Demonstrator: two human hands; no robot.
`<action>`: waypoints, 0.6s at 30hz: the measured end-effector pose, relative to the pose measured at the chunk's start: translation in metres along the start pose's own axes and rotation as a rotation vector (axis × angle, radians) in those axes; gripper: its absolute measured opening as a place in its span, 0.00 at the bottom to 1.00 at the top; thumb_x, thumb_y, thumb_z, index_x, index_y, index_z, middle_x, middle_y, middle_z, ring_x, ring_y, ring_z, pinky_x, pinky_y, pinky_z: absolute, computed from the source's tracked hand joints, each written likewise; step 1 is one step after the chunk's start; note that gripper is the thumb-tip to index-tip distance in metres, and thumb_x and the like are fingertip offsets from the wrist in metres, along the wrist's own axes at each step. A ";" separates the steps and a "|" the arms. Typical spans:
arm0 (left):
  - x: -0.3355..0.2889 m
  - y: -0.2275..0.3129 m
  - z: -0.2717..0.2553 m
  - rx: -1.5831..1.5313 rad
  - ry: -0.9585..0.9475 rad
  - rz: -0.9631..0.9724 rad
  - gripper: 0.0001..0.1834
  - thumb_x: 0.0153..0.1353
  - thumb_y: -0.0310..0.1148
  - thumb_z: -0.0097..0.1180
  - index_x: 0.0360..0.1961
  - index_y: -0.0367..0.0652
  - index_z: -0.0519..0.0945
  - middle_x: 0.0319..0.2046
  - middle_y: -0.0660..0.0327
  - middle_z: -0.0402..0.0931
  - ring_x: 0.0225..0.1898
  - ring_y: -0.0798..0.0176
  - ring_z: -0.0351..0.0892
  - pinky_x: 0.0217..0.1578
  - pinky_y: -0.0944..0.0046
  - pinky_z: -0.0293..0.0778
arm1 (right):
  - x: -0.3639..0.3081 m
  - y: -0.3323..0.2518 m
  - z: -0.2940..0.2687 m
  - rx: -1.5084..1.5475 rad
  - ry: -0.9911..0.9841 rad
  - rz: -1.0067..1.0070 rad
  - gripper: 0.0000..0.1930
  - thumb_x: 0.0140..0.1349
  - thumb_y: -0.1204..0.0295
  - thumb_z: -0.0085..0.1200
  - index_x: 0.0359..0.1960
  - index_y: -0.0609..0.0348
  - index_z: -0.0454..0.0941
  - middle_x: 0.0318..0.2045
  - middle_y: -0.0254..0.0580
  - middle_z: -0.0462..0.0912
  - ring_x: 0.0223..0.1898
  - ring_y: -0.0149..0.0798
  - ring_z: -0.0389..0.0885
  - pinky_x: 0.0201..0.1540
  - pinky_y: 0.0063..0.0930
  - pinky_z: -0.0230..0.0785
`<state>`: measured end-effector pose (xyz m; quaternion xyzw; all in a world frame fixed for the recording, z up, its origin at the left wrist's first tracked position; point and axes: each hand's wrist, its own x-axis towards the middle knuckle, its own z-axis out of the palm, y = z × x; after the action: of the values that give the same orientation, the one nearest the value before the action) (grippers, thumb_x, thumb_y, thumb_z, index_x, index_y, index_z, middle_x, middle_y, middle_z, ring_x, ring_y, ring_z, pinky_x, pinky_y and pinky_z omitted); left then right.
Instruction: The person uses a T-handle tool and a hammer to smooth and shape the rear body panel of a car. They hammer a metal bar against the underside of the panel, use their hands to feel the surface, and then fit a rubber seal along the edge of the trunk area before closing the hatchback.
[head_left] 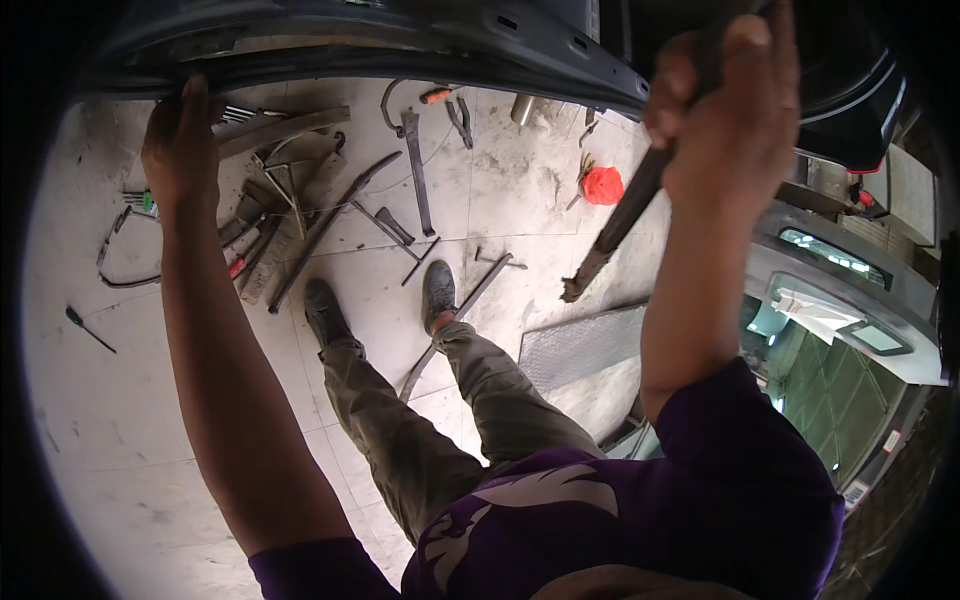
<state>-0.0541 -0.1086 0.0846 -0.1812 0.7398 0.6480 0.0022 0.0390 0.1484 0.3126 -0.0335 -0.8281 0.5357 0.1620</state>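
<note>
My right hand [725, 120] is raised at the upper right, fingers wrapped round a long dark bar [625, 220]. The bar slants down to the left and ends in a ragged tip over the floor; its upper end is lost in shadow behind my fingers. At the upper left, my left hand [185, 150] is closed on the lower edge of a dark vehicle panel [420, 68], its fingertips partly hidden there. The panel spans the top of the view, with slots along its inner face.
Tools and metal bars [330, 225] lie scattered on the pale tiled floor [120, 400] around my shoes [438, 290]. A red bundle [602, 186] and a textured metal sheet [580, 345] lie right of them. A grey vehicle [850, 290] stands at the right.
</note>
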 end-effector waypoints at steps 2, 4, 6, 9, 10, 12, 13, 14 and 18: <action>0.001 0.001 -0.003 0.040 0.018 0.012 0.23 0.64 0.47 0.54 0.47 0.36 0.79 0.36 0.59 0.82 0.37 0.69 0.78 0.39 0.68 0.68 | -0.015 0.059 0.013 -0.428 -0.024 -0.208 0.12 0.68 0.68 0.45 0.50 0.57 0.71 0.31 0.43 0.78 0.31 0.36 0.76 0.35 0.26 0.69; 0.004 -0.002 -0.003 0.113 0.000 0.036 0.22 0.64 0.47 0.54 0.46 0.36 0.79 0.36 0.59 0.82 0.36 0.69 0.78 0.39 0.68 0.68 | -0.034 0.099 0.038 -0.645 -0.085 -0.158 0.16 0.68 0.67 0.44 0.53 0.59 0.74 0.38 0.50 0.82 0.39 0.40 0.80 0.45 0.29 0.72; 0.008 -0.013 -0.002 -0.027 -0.008 0.057 0.19 0.64 0.43 0.55 0.44 0.36 0.79 0.36 0.60 0.81 0.35 0.69 0.79 0.37 0.68 0.68 | -0.019 0.072 0.036 -0.481 -0.175 0.022 0.19 0.68 0.66 0.45 0.59 0.58 0.70 0.41 0.53 0.82 0.41 0.40 0.81 0.48 0.29 0.71; 0.004 -0.009 -0.002 -0.115 0.027 0.002 0.17 0.64 0.41 0.55 0.43 0.35 0.79 0.37 0.60 0.81 0.36 0.69 0.79 0.38 0.69 0.68 | -0.001 0.014 0.043 -0.174 -0.037 0.164 0.23 0.69 0.64 0.45 0.64 0.54 0.64 0.28 0.39 0.76 0.27 0.28 0.73 0.32 0.21 0.65; 0.003 -0.008 -0.002 -0.113 0.022 0.007 0.18 0.65 0.41 0.55 0.43 0.35 0.79 0.38 0.60 0.80 0.36 0.69 0.79 0.38 0.69 0.68 | 0.016 -0.019 0.055 0.033 0.135 0.260 0.23 0.70 0.65 0.43 0.66 0.51 0.62 0.21 0.33 0.70 0.21 0.23 0.66 0.22 0.17 0.58; 0.001 -0.004 -0.001 -0.114 0.012 0.015 0.18 0.65 0.41 0.55 0.44 0.35 0.78 0.39 0.60 0.80 0.36 0.68 0.79 0.39 0.69 0.68 | 0.019 -0.031 0.054 0.208 0.198 0.175 0.23 0.71 0.67 0.42 0.67 0.49 0.60 0.15 0.26 0.66 0.14 0.19 0.59 0.13 0.12 0.51; -0.001 -0.003 0.000 -0.108 0.005 0.008 0.18 0.65 0.41 0.54 0.45 0.35 0.78 0.39 0.59 0.80 0.37 0.68 0.79 0.39 0.69 0.68 | 0.018 -0.031 0.052 0.262 0.178 0.120 0.23 0.70 0.68 0.43 0.67 0.51 0.60 0.18 0.28 0.68 0.17 0.20 0.62 0.17 0.13 0.54; -0.002 -0.001 -0.001 -0.100 0.001 0.003 0.18 0.65 0.41 0.54 0.45 0.35 0.78 0.39 0.59 0.80 0.37 0.68 0.79 0.40 0.69 0.69 | 0.015 -0.015 0.046 0.333 0.084 0.064 0.23 0.70 0.70 0.43 0.67 0.53 0.60 0.21 0.30 0.70 0.19 0.21 0.65 0.20 0.14 0.57; 0.007 -0.003 -0.003 -0.054 -0.056 0.030 0.19 0.65 0.41 0.54 0.48 0.34 0.78 0.39 0.59 0.80 0.39 0.68 0.79 0.41 0.68 0.69 | 0.008 0.057 0.045 0.115 -0.246 0.014 0.23 0.69 0.73 0.44 0.65 0.59 0.61 0.35 0.37 0.77 0.33 0.27 0.72 0.39 0.17 0.63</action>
<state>-0.0590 -0.1140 0.0810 -0.1518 0.7243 0.6725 0.0085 0.0112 0.1350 0.2468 0.0362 -0.8094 0.5833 0.0573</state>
